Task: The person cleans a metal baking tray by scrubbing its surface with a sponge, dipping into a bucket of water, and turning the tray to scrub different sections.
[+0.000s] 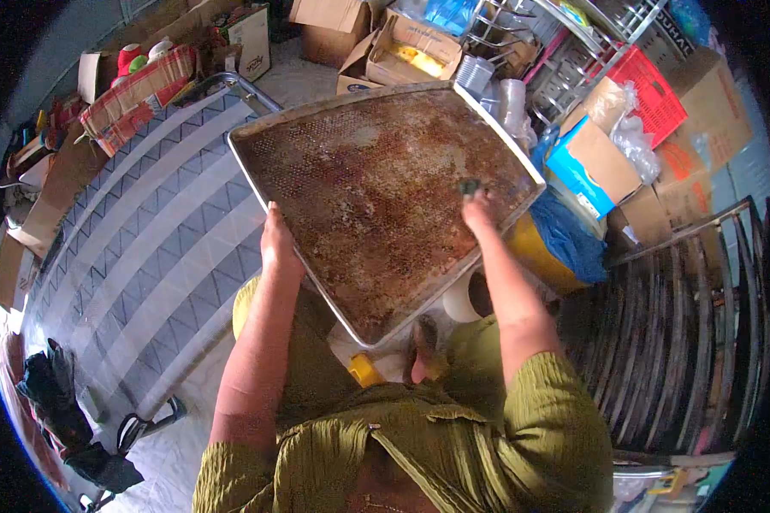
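A large square perforated baking tray (359, 197) with a pale metal rim is tilted up in front of me, its surface covered in brown, rust-like stains. At the tray's left edge, my left hand (279, 241) is closed on the rim, the thumb up along it. My right hand (477, 210) is over the right part of the tray, fingers closed round a small dark green scouring pad (468, 185) against the surface. The hand hides part of the pad.
On the left lies a striped folding bed (145, 231). Cardboard boxes (415, 51), a red crate (646, 94) and a blue-and-white box (586, 171) stand behind. A dark slatted rack (667, 342) is at right, a yellow object (365, 370) by my feet.
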A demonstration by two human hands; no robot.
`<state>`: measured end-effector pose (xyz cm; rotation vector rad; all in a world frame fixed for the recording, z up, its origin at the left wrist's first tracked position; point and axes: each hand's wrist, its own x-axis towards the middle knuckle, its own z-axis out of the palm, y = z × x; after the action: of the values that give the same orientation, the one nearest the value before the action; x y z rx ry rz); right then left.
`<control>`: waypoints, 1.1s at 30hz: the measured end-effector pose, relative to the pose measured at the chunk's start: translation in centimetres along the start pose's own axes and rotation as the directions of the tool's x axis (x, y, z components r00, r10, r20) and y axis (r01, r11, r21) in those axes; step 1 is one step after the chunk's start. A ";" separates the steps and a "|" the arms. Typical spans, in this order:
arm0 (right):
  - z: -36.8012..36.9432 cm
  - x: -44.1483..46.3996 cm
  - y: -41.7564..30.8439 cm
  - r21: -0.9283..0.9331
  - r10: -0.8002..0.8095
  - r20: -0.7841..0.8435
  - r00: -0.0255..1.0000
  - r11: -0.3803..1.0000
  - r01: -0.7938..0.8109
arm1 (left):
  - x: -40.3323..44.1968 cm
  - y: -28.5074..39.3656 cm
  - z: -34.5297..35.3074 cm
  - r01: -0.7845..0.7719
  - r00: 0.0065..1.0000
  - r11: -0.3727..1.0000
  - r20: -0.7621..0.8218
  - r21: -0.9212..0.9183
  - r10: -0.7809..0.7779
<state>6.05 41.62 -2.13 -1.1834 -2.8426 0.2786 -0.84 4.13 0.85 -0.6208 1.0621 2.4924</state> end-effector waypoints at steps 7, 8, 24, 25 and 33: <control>-0.8 -14.4 -14.1 0.648 -0.747 -0.188 0.638 0.394 0.652 | 0.5 -0.4 -0.3 0.039 0.981 0.993 0.195 -0.112 -0.016; -0.2 -16.9 -14.5 0.348 -0.827 -0.235 0.510 0.418 0.839 | 0.6 -0.4 -0.4 0.038 0.980 0.994 0.197 -0.107 -0.017; -3.2 -0.6 6.0 -0.053 -0.424 0.038 0.905 0.904 0.425 | -0.7 0.1 0.3 0.037 0.996 0.999 0.079 -0.023 -0.035; -1.7 1.7 8.2 -0.265 -0.405 -0.074 0.911 0.889 0.373 | -0.6 0.2 0.2 0.023 0.997 1.000 0.080 -0.014 -0.022; -1.6 9.9 9.7 -0.387 -0.004 -0.196 0.981 0.919 -0.073 | -0.5 0.4 0.5 0.053 0.998 0.998 0.034 -0.023 -0.052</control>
<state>6.06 55.57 -2.55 -1.2387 -2.7810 -0.4085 -0.73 4.16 1.69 -0.6044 0.9930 2.4650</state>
